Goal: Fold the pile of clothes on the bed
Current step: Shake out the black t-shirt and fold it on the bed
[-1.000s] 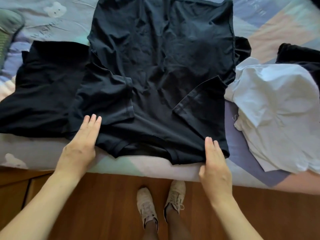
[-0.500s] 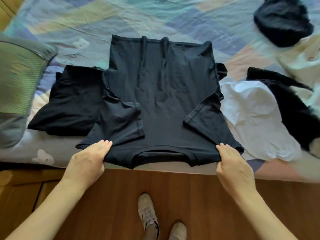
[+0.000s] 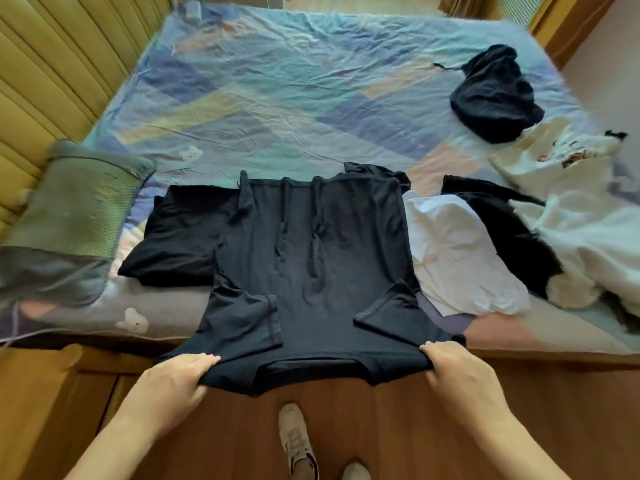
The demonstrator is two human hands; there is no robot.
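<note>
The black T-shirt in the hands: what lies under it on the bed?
Under the black T-shirt, a folded black garment pokes out left and a white shirt right. How far they reach beneath is covered.

Bright daylight, soft shadows; the bed (image 3: 311, 81) bends at the picture's edges; its right side is blurry.

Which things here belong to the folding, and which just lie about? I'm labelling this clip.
Folding: black T-shirt gripped by left hand and right hand; white garment; black bundle.
Lying about: pillow; shoes.
</note>
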